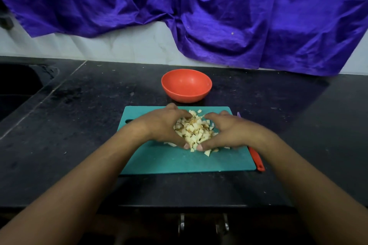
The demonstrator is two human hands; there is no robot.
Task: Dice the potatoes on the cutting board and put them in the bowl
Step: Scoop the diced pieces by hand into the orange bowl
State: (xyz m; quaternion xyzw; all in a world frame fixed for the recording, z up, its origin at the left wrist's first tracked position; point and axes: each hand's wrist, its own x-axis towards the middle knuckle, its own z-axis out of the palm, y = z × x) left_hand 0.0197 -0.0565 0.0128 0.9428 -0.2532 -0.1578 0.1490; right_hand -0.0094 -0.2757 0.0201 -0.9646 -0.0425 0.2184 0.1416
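We judge the cutting to be finished: the potato pieces (194, 129) lie as one heap of small, pale cubes, some with brown skin on one side, in the middle of the green cutting board (179, 161). What is left is the second half, because the red bowl (185, 95) stands just behind the board on the dark surface (79, 115) and we see nothing in it. Our left hand (163, 127) and right hand (229, 133) are both curved around the heap from its two sides, with the thumbs almost meeting at the near edge, so together they enclose the pieces. A few cubes lie outside the hands, near the thumbs. The knife (256, 160) with the red handle lies at the right edge of the board, not held.
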